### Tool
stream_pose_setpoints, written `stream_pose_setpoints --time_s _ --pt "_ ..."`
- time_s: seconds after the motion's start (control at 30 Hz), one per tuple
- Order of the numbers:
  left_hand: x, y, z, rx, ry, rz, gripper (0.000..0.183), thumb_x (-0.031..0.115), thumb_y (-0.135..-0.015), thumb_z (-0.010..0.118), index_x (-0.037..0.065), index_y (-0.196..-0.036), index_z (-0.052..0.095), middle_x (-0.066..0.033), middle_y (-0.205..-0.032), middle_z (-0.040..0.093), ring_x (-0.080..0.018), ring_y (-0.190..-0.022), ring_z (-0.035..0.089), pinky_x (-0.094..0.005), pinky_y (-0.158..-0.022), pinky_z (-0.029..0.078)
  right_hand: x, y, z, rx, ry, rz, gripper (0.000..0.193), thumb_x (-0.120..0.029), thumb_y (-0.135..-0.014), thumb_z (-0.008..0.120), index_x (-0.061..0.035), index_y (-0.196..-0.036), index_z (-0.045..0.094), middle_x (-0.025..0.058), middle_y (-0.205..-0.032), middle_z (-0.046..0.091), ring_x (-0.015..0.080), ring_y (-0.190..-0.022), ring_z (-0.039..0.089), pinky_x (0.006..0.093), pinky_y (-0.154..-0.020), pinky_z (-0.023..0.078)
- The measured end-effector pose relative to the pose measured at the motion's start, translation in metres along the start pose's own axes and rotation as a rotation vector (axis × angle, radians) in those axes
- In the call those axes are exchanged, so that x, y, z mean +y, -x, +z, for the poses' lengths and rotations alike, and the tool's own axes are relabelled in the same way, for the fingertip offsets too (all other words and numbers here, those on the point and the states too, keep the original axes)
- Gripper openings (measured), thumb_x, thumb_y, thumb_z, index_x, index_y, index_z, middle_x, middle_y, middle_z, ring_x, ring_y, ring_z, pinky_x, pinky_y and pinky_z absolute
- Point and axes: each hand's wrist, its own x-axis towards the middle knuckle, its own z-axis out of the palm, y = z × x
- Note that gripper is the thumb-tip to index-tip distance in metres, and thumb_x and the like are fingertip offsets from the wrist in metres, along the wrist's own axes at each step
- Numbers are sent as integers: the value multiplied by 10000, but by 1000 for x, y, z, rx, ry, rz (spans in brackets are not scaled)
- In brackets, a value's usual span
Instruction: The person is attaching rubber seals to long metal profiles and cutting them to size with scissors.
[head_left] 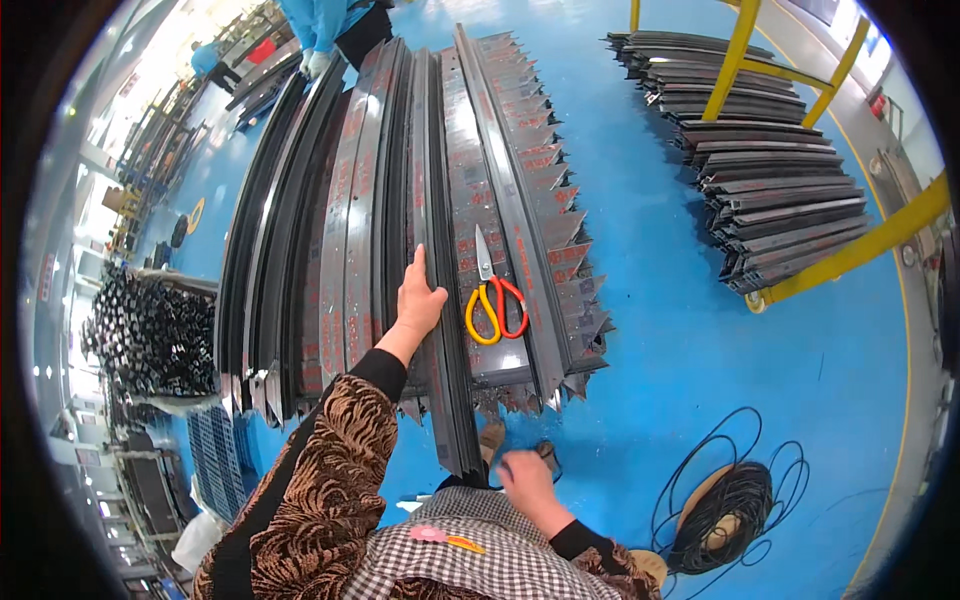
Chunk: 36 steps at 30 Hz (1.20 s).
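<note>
My left hand (418, 300) rests on a long dark metal profile (450, 400), its index finger stretched along it and its thumb spread to the right. Its other fingers are partly hidden. The near end of this profile juts past the stack toward my body. To the right of its end, my right hand (530, 484) is closed in front of my checked apron (450, 550); what it holds, if anything, is hidden. Scissors (485, 283) with one yellow and one red handle lie on the profiles right of my left hand, blades pointing away.
Beneath lies a wide stack of grey profiles (345, 220) with jagged ends. At its far end a person in blue (325, 25) touches it. A yellow-framed rack (735, 60) with more profiles stands right. A coil of black cord (725, 510) lies on the blue floor.
</note>
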Motion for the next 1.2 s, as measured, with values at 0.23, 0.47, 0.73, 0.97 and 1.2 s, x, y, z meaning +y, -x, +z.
stream_pose_setpoints --time_s 0.23,0.47,0.73,0.97,1.2 --pt "-23 24 -4 318 -135 199 655 129 -800 578 62 -1380 282 -199 -1117 515 -356 -948 551 -402 -814 459 -37 -120 -40 358 95 -335 216 -53 -753 534 -25 -967 526 157 -916 544 328 -780 534 384 -678 458" --pt "-22 246 -47 176 772 -386 193 19 -833 521 -14 -1018 561 -62 -816 592 -160 -715 555 -251 -688 465 -14 -208 -28 483 522 -211 340 -49 -729 537 4 -1063 509 200 -991 525 365 -822 521 426 -720 447" --pt "-12 333 10 -573 1023 -649 314 56 -808 601 -29 -1106 556 -102 -944 634 -174 -942 572 -312 -892 425 -30 -253 -31 267 590 150 337 -104 -776 545 6 -1085 467 217 -920 528 373 -723 578 414 -665 499" --pt "-14 329 32 -679 1321 -689 243 66 -841 584 -33 -1061 551 -109 -905 636 -183 -873 598 -294 -843 453 -10 -156 -47 348 -325 135 643 -67 -683 643 -33 -1274 392 151 -983 618 288 -838 609 335 -735 489" --pt "-27 339 22 -589 1300 -723 205 57 -850 585 -44 -1025 547 -121 -843 628 -190 -749 613 -271 -746 487 -9 78 -42 -196 -462 499 407 -103 -797 607 -86 -1173 450 28 -688 510 132 -512 505 275 -461 400"
